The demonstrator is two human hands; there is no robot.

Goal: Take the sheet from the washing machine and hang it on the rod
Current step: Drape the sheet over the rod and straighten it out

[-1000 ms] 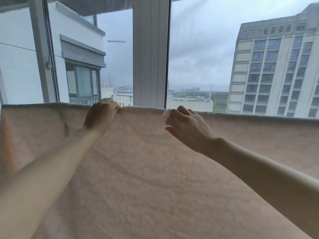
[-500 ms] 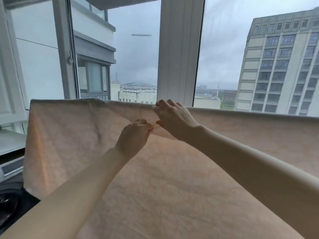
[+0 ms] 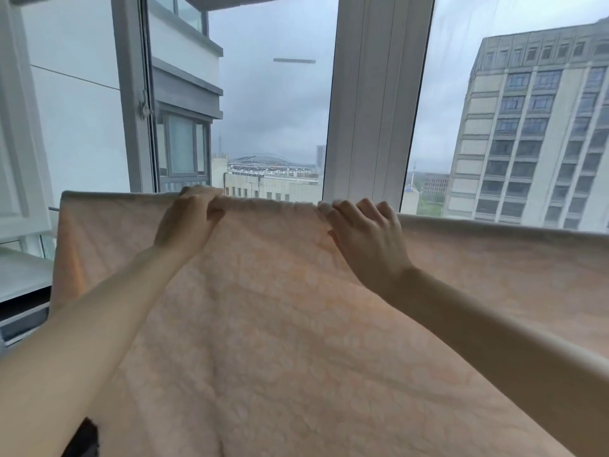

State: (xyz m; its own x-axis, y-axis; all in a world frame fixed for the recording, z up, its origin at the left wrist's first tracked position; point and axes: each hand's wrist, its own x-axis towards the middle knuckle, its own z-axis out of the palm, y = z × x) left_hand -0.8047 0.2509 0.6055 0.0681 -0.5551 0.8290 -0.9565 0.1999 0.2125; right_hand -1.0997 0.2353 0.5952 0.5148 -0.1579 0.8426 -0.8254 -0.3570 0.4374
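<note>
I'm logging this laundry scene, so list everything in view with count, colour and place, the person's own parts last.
sheet: one, pale peach with a faint pattern, draped across the middle and lower view, its top fold running left to right; the rod beneath is hidden.
window frame: one white upright post, centre, with glass panes either side.
open window sash: one, grey-framed, upper left.
tall building: one, beige-grey, outside at right.
neighbouring building: one, white and grey, outside at left.
low buildings: several, pale, distant centre.
white ledge: one, far left edge.
left hand: one, gripping the sheet's top fold, left of centre.
right hand: one, fingers curled over the top fold, right of centre.
</note>
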